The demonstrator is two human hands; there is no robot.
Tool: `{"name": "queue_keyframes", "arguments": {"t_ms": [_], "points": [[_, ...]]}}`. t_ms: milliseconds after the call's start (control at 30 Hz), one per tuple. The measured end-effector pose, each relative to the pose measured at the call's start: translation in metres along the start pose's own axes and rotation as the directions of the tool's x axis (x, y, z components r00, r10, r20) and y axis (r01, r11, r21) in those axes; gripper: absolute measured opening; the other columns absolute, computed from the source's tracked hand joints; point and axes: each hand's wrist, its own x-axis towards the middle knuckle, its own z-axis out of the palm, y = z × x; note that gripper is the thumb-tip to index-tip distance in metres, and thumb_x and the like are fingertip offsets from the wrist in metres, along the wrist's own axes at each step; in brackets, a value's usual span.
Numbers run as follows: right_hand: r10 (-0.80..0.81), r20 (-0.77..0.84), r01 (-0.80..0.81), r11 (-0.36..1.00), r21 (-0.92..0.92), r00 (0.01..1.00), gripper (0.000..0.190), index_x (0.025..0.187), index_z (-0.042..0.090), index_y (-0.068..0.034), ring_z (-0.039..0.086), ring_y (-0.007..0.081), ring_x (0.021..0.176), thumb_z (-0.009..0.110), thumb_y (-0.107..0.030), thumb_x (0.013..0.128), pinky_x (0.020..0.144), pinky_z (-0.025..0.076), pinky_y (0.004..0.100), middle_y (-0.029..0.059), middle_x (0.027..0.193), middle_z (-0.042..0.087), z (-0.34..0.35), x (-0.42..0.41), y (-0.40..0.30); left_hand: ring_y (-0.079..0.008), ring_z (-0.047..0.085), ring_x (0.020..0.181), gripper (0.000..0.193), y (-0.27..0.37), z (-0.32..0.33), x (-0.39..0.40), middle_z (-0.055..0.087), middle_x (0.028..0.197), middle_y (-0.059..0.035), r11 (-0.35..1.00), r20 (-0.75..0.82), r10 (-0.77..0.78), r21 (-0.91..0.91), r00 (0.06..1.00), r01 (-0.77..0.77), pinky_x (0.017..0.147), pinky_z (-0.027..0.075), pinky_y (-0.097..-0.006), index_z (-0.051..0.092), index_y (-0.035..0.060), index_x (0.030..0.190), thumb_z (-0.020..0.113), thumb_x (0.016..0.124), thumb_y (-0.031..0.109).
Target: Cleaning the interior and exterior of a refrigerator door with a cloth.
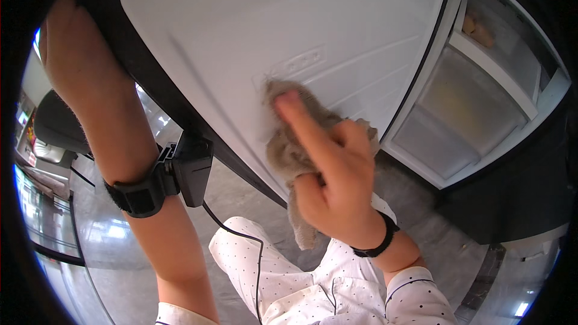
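My right hand [336,171] grips a bunched beige-grey cloth [289,149]. One finger presses the cloth against the white inner panel [216,22] of an open refrigerator door. A loose end of the cloth hangs down towards my knees. At the left, my left arm reaches up along the dark outer edge [176,108] of the door. The back of my left hand [90,54] is partly in view near that edge, but its fingers are hidden, so its hold cannot be made out.
To the right, the refrigerator compartment stands open with translucent drawers [460,113]; the upper one holds brownish food [477,30]. A black device [192,169] is strapped to my left arm, and its cable [259,253] runs down over my lap. A dark chair [61,122] stands at far left.
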Motion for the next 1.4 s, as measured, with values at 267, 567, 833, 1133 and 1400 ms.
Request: {"name": "queue_keyframes", "arguments": {"t_ms": [267, 567, 833, 1133, 1400], "points": [[-0.036, 0.142, 0.001, 0.972, 0.237, 0.989, 0.066, 0.118, 0.062, -0.004, 0.039, 0.0175, 0.063, 0.048, 0.008, 0.055, 0.062, 0.037, 0.0264, -0.0003, 0.096, 0.067, -0.001, -0.012, -0.005, -0.0224, 0.062, 0.1, 0.029, -0.028, -0.011, 0.001, 0.06, 0.115, -0.0148, 0.924, 0.028, 0.244, 0.297, 0.969, -0.241, 0.085, 0.052, -0.0319, 0.056, 0.0004, 0.117, 0.043, 0.092, 0.006], [0.128, -0.092, -0.102, 0.963, 0.251, 0.987, 0.067, 0.125, 0.059, -0.008, 0.04, 0.0201, 0.067, 0.049, 0.004, 0.06, 0.066, 0.036, 0.0303, 0.0042, 0.078, 0.06, -0.006, -0.005, 0.008, -0.0226, 0.064, 0.097, 0.031, -0.027, -0.013, -0.001, 0.061, 0.112, -0.0163, 0.963, 0.042, 0.198, 0.176, 0.979, -0.202, 0.085, 0.053, -0.0314, 0.055, -0.0007, 0.12, 0.049, 0.09, 0.0], [-0.141, 0.064, 0.137, 0.989, 0.056, 0.988, 0.065, 0.116, 0.065, -0.012, 0.04, 0.0196, 0.065, 0.049, 0.008, 0.057, 0.062, 0.038, 0.0296, -0.0028, 0.092, 0.069, 0.023, -0.014, -0.009, -0.0165, 0.06, 0.095, 0.026, -0.034, 0.006, 0.003, 0.06, 0.107, -0.0106, 0.94, -0.095, 0.327, -0.07, 0.94, -0.334, 0.084, 0.048, -0.026, 0.057, 0.0007, 0.113, 0.046, 0.095, 0.015], [0.026, 0.196, -0.055, 0.988, 0.144, 0.98, 0.064, 0.111, 0.068, -0.01, 0.043, 0.0165, 0.067, 0.048, 0.009, 0.054, 0.063, 0.039, 0.0261, 0.0, 0.097, 0.07, 0.011, -0.023, 0.009, -0.012, 0.055, 0.095, 0.027, -0.019, 0.014, -0.008, 0.058, 0.103, -0.005, 0.919, -0.041, 0.176, -0.351, 0.984, -0.179, 0.086, 0.043, -0.0244, 0.059, 0.002, 0.109, 0.046, 0.096, 0.022], [-0.202, -0.067, 0.198, 0.979, -0.054, 0.977, 0.053, 0.109, 0.07, -0.02, 0.041, 0.0191, 0.068, 0.053, 0.002, 0.064, 0.066, 0.037, 0.0281, -0.0066, 0.115, 0.065, 0.016, 0.002, 0.045, -0.0118, 0.053, 0.085, 0.026, -0.026, 0.003, 0.007, 0.057, 0.092, -0.0032, 0.911, 0.024, 0.077, -0.409, 0.997, -0.061, 0.079, 0.041, -0.0229, 0.06, 0.0024, 0.1, 0.046, 0.095, 0.024]]}}
